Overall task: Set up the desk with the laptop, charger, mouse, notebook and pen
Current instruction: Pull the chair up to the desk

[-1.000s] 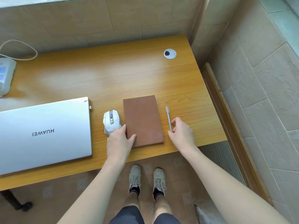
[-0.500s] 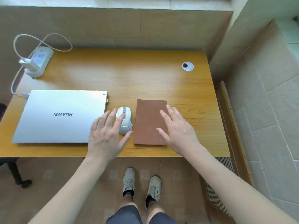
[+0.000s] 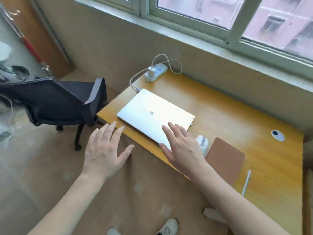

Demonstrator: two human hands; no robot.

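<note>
A closed silver laptop (image 3: 152, 112) lies on the wooden desk (image 3: 237, 116). Its white charger (image 3: 150, 72) sits in a power strip (image 3: 156, 72) at the desk's far left corner, with the cable running to the laptop. Right of the laptop lie a white mouse (image 3: 203, 143), a brown notebook (image 3: 225, 158) and a silver pen (image 3: 246, 182). My right hand (image 3: 181, 148) hovers open over the laptop's near right corner, partly covering the mouse. My left hand (image 3: 105, 150) is open, held over the floor just off the desk's front edge. Neither hand holds anything.
A dark office chair (image 3: 55, 100) stands on the floor left of the desk. A cable grommet (image 3: 277, 135) is set in the desk at the right. A window (image 3: 237, 17) runs above the wall behind the desk. My shoes (image 3: 167, 226) show below.
My view has swung left and up, bringing the chair and window into sight. Both hands have moved left, off the notebook and mouse, toward the laptop and the desk's front edge.
</note>
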